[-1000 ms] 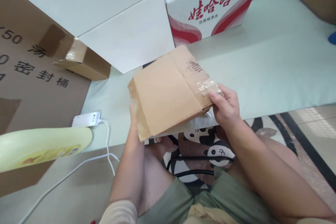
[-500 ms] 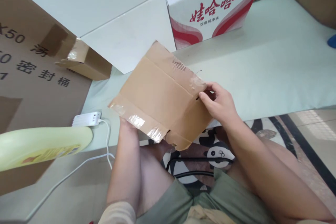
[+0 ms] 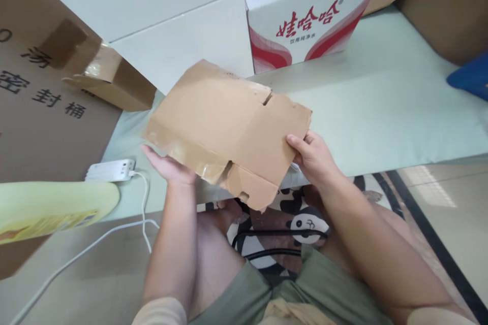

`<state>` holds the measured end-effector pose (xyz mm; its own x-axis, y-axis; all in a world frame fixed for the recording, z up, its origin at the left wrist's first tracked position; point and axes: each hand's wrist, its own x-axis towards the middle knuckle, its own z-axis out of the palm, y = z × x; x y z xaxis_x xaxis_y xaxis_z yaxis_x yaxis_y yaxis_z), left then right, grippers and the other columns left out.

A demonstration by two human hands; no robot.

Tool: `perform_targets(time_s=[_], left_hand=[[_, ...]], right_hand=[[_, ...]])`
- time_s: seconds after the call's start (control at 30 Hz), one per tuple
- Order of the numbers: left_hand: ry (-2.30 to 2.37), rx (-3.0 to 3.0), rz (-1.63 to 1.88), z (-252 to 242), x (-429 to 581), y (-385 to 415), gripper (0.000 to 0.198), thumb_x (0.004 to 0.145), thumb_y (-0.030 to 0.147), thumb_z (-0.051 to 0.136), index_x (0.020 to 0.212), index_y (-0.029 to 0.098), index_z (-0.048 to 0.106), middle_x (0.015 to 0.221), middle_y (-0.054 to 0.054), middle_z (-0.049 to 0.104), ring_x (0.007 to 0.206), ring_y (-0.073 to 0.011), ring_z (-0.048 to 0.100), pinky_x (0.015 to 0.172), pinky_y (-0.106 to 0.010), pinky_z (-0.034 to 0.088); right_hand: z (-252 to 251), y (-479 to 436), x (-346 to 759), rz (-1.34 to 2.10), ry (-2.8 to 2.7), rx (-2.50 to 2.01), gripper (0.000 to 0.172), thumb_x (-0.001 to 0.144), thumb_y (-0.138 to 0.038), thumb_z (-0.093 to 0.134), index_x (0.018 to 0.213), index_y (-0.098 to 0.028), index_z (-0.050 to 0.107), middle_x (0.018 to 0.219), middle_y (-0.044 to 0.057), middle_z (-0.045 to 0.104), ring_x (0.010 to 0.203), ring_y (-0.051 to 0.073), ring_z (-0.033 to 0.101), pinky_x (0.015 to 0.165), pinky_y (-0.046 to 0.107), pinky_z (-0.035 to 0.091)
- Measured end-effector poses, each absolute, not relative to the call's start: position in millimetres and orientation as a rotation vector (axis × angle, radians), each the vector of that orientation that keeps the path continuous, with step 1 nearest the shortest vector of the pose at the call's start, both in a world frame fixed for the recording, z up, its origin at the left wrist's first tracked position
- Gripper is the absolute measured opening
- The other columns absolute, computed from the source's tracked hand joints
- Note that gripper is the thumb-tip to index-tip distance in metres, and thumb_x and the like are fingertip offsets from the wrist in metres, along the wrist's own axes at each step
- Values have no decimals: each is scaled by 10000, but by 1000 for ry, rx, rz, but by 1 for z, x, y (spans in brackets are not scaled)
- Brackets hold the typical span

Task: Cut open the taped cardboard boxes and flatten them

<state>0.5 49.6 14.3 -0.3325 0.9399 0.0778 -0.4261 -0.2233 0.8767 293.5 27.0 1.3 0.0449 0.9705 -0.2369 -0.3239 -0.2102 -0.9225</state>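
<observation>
A flattened brown cardboard box (image 3: 213, 111) with creased flaps and slots is held tilted above the front of the bench. Strips of clear tape shine along its lower left edge. My right hand (image 3: 314, 157) pinches the right edge, thumb on top and fingers underneath. My left hand (image 3: 170, 166) is at the lower left edge, its palm turned up under the cardboard and a digit stretched out to the left. The rest of its fingers are hidden by the cardboard.
A white and red water carton (image 3: 301, 25) stands at the back of the cloth-covered bench (image 3: 400, 111). At left are a small brown box (image 3: 114, 78), a white power bank (image 3: 110, 169) with a cable, and a pale green bottle (image 3: 57, 208). Something blue (image 3: 470, 78) is at far right.
The cardboard has turned and flattened out, showing more of its right flap. My right hand has shifted its grip along the right edge. My left hand has moved left and up, more in view.
</observation>
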Motion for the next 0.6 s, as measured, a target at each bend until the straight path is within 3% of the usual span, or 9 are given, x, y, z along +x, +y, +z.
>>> perform_targets(time_s=[0.07, 0.13, 0.2, 0.27, 0.4, 0.5, 0.6], left_hand=[[916, 760, 1702, 15, 4, 49, 539, 831, 747, 622, 996, 237, 684, 1099, -75, 776, 1326, -330, 615, 1067, -447, 557], [957, 672, 1650, 11, 4, 51, 385, 784, 550, 785, 979, 230, 699, 1074, -64, 787, 1244, -314, 676, 1062, -434, 571], [1001, 565, 1646, 6, 1, 53, 265, 761, 325, 828, 973, 222, 707, 1030, -45, 800, 1148, -286, 725, 1048, -412, 586], [992, 481, 1642, 3, -1, 56, 199, 801, 239, 772, 988, 214, 712, 1009, -42, 808, 1090, -271, 749, 1027, -403, 600], [940, 381, 1523, 10, -2, 58, 162, 890, 247, 632, 1017, 189, 715, 958, -63, 804, 991, -264, 774, 910, -381, 638], [909, 371, 1434, 19, -5, 58, 171, 896, 279, 597, 1024, 217, 692, 972, -53, 792, 884, -246, 780, 753, -360, 641], [888, 401, 1412, 25, -9, 57, 167, 851, 282, 615, 989, 223, 688, 967, -50, 784, 833, -226, 772, 707, -337, 624]], right_hand=[[2, 26, 292, 1407, -774, -1161, 504, 630, -534, 849, 930, -213, 602, 698, -39, 613, 475, 70, 399, 412, 218, 270], [3, 23, 291, 1380, -792, -1171, 480, 627, -523, 857, 874, -212, 587, 585, -88, 511, 419, 39, 300, 395, 208, 231], [5, 18, 290, 1446, -862, -1207, 486, 623, -547, 865, 820, -203, 583, 535, -89, 490, 392, 40, 334, 384, 206, 260], [8, 12, 290, 1579, -923, -1252, 523, 603, -596, 875, 778, -193, 591, 505, -61, 522, 385, 68, 424, 376, 213, 310], [21, 1, 292, 1662, -921, -1325, 614, 541, -694, 881, 741, -189, 593, 443, -40, 523, 367, 93, 470, 342, 210, 331], [35, -6, 310, 1458, -833, -1400, 638, 535, -705, 893, 757, -200, 572, 456, -57, 529, 359, 79, 476, 334, 186, 349], [46, -19, 354, 1170, -727, -1452, 689, 503, -686, 922, 729, -239, 450, 434, -118, 446, 332, 58, 441, 326, 165, 355]])
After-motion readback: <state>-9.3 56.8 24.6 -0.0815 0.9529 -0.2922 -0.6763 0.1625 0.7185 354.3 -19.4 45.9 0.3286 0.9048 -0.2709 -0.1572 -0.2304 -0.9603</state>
